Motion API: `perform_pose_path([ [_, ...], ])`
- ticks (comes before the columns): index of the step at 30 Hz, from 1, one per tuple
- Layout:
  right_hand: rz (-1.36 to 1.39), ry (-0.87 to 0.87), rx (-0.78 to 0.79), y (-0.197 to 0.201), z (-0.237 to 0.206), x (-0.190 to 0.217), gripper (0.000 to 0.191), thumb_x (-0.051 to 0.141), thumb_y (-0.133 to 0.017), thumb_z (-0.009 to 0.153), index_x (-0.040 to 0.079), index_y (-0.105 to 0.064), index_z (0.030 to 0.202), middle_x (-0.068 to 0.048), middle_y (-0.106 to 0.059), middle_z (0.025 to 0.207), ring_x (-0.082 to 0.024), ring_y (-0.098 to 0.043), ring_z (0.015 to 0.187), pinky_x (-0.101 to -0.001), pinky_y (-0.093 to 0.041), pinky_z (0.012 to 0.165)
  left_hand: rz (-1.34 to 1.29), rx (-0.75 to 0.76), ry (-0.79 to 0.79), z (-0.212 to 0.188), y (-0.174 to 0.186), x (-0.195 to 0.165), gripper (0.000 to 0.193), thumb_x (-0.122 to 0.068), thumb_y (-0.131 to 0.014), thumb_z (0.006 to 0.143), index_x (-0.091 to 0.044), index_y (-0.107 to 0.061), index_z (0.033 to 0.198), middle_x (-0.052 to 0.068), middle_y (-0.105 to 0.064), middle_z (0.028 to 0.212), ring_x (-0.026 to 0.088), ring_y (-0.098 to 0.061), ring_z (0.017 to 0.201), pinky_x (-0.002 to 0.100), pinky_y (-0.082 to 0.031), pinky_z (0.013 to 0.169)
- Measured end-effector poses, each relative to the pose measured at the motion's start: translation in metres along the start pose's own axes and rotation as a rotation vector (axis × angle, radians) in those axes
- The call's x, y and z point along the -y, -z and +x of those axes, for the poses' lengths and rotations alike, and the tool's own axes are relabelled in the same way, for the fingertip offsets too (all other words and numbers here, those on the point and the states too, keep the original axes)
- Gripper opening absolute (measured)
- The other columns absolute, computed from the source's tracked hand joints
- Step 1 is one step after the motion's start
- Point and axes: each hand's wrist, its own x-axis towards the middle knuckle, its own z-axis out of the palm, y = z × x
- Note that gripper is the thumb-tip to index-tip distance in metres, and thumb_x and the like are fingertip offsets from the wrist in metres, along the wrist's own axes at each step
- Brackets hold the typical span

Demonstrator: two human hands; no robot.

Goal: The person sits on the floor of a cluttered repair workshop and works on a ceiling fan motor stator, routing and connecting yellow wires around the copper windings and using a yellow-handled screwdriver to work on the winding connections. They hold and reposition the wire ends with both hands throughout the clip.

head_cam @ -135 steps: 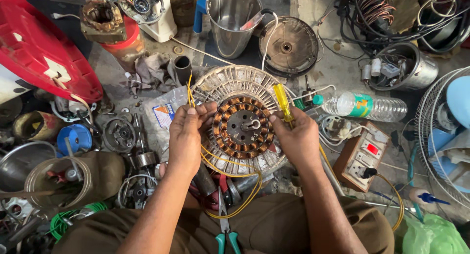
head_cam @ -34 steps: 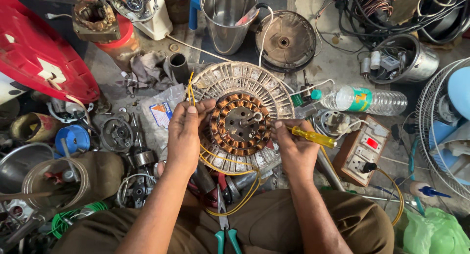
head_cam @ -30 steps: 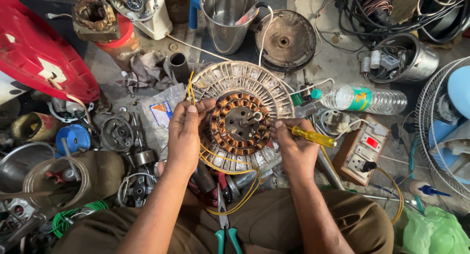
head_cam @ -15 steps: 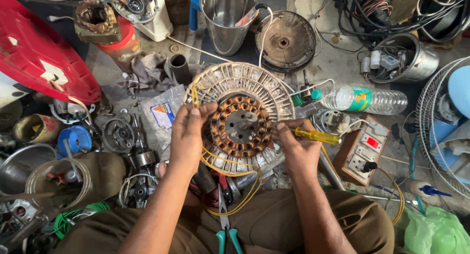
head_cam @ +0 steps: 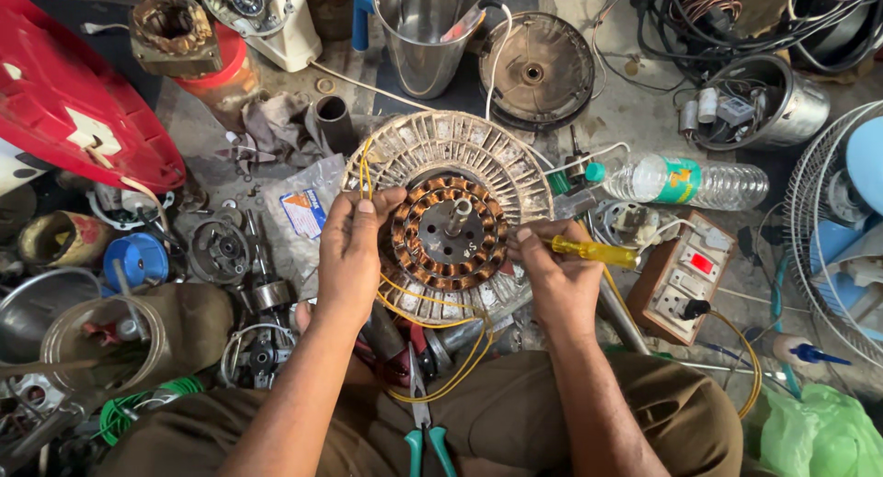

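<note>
A round fan motor [head_cam: 448, 215] with copper windings and a finned pale outer ring rests in front of my knees. My left hand [head_cam: 354, 256] grips its left rim, fingers over the windings, among thin yellow wires [head_cam: 432, 302]. My right hand [head_cam: 556, 279] holds the right rim and also clasps a yellow-handled screwdriver [head_cam: 593, 251], which points sideways to the right. A short steel shaft stands up from the motor's middle.
Clutter surrounds me: a steel jug [head_cam: 425, 31], a round motor cover [head_cam: 538, 70], a plastic water bottle [head_cam: 685, 183], a switch board [head_cam: 685, 276], green-handled pliers [head_cam: 423, 426], a red cover [head_cam: 78, 100], a fan guard [head_cam: 832, 247], tangled cables [head_cam: 736, 17].
The screwdriver went from upright in my right hand to lying sideways. The motor has been tilted and turned slightly between my hands, then settled flatter.
</note>
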Motion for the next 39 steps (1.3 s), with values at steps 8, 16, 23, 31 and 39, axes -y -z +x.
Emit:
perform_pose_path([
  [8, 0.028, -0.025, 0.043, 0.003, 0.003, 0.002, 0.01, 0.001, -0.067, 0.096, -0.004, -0.059, 0.099, -0.016, -0.073, 0.096, -0.018, -0.073, 0.083, -0.0318, -0.062, 0.078, 0.02, -0.013, 0.01, -0.001, -0.001, -0.003, 0.023, -0.018, -0.04, 0.112, -0.003, -0.056, 0.109, 0.012, -0.073, 0.12, 0.019, -0.068, 0.115, 0.034, -0.05, 0.108],
  [16, 0.06, -0.063, 0.015, 0.006, 0.005, -0.003, 0.011, 0.002, -0.069, 0.096, -0.004, -0.062, 0.101, -0.016, -0.072, 0.093, -0.019, -0.071, 0.08, -0.0323, -0.061, 0.075, 0.028, -0.02, 0.004, -0.002, 0.0, -0.001, 0.023, -0.017, -0.04, 0.112, -0.002, -0.057, 0.112, 0.012, -0.072, 0.12, 0.021, -0.067, 0.118, 0.035, -0.049, 0.111],
  [23, 0.109, -0.047, -0.038, 0.003, 0.006, 0.002, 0.011, 0.003, -0.068, 0.096, -0.004, -0.06, 0.101, -0.017, -0.073, 0.093, -0.021, -0.072, 0.079, -0.0321, -0.062, 0.07, -0.012, 0.002, 0.01, 0.001, 0.003, 0.002, 0.024, -0.018, -0.039, 0.112, -0.001, -0.056, 0.111, 0.013, -0.073, 0.121, 0.021, -0.068, 0.118, 0.036, -0.05, 0.11],
  [31, -0.038, 0.1, -0.003, -0.01, 0.018, 0.006, 0.013, 0.006, -0.071, 0.096, -0.004, -0.064, 0.101, -0.01, -0.071, 0.094, -0.014, -0.07, 0.084, -0.0275, -0.059, 0.076, 0.011, -0.005, -0.022, 0.002, 0.0, 0.005, 0.025, -0.018, -0.04, 0.112, -0.002, -0.058, 0.113, 0.012, -0.073, 0.119, 0.019, -0.068, 0.115, 0.035, -0.05, 0.109],
  [39, -0.45, 0.138, -0.02, -0.013, 0.017, 0.017, 0.016, 0.013, -0.077, 0.092, -0.001, -0.071, 0.097, -0.003, -0.07, 0.082, -0.008, -0.06, 0.073, -0.0241, -0.049, 0.065, 0.031, -0.011, -0.01, 0.0, -0.002, 0.002, 0.023, -0.019, -0.04, 0.112, -0.003, -0.056, 0.108, 0.011, -0.074, 0.119, 0.018, -0.068, 0.115, 0.034, -0.05, 0.108],
])
